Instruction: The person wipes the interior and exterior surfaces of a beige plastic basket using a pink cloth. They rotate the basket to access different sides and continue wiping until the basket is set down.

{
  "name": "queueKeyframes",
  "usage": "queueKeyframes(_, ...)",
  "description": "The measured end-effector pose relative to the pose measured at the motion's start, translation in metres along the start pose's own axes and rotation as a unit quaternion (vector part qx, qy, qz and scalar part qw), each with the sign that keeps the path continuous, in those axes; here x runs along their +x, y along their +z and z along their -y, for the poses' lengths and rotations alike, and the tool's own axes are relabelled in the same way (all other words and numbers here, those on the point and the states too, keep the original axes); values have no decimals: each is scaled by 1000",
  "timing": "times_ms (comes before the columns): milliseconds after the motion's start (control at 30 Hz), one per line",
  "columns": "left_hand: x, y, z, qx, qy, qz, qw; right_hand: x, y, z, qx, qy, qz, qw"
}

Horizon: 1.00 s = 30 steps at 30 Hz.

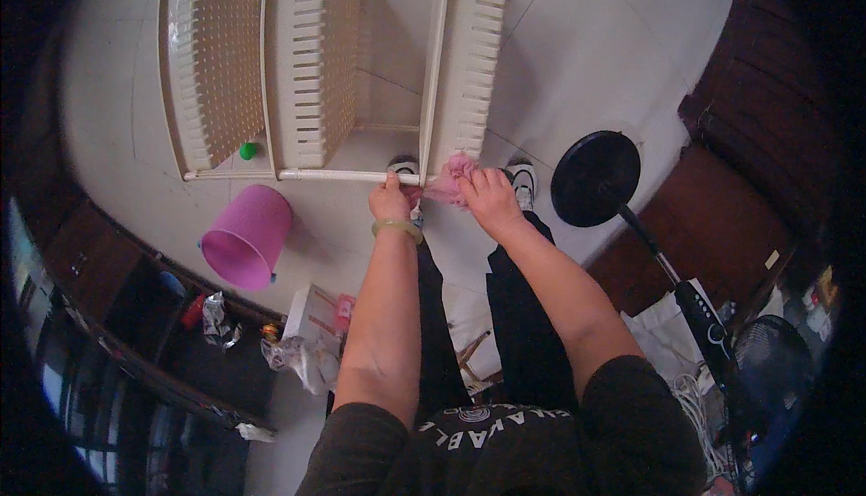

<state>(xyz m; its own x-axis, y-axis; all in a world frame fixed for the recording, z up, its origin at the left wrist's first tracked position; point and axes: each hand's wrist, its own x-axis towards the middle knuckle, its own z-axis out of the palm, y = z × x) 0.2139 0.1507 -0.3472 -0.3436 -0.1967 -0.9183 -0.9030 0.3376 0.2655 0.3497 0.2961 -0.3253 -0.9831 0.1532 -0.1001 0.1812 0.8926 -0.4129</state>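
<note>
Across the floor before me lies a cream plastic shelf rack (308, 100) with slotted and perforated shelves. My left hand (391, 200) grips its near tubular post, thumb on top, and a bangle circles that wrist. Just right of it, my right hand (492, 202) holds a crumpled pink cloth (450, 181) against the corner where the post meets the end shelf. Part of the cloth reaches under the post towards my left fingers. The palm side of my right hand is hidden.
A pink bin (250, 235) stands left of my arms, and a green ball (248, 151) rests by the rack. On the right is a standing fan with a round black base (595, 178). A white box (311, 313) and plastic bags lie at lower left; dark wooden furniture (710, 225) borders the right.
</note>
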Motion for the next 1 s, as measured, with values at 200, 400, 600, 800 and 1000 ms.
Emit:
queueKeyframes(200, 6, -7, 3, 33, 12, 19, 999, -10, -22, -22, 179, 136, 17, 974)
queueKeyframes(400, -12, -19, -11, 243, 66, 17, 968, -11, -50, -76, 614, 491, -178, 591)
queueKeyframes(600, -67, 14, -49, 444, 356, -58, 820, 18, -38, -57, 689, 476, -213, 504)
queueKeyframes(800, -37, 76, -67, 429, 564, -34, 704, 56, 2, -33, 534, 433, -224, 691)
queueKeyframes(1000, -29, 121, -79, 375, 481, 16, 792, 79, 4, -36, 477, 398, -256, 741)
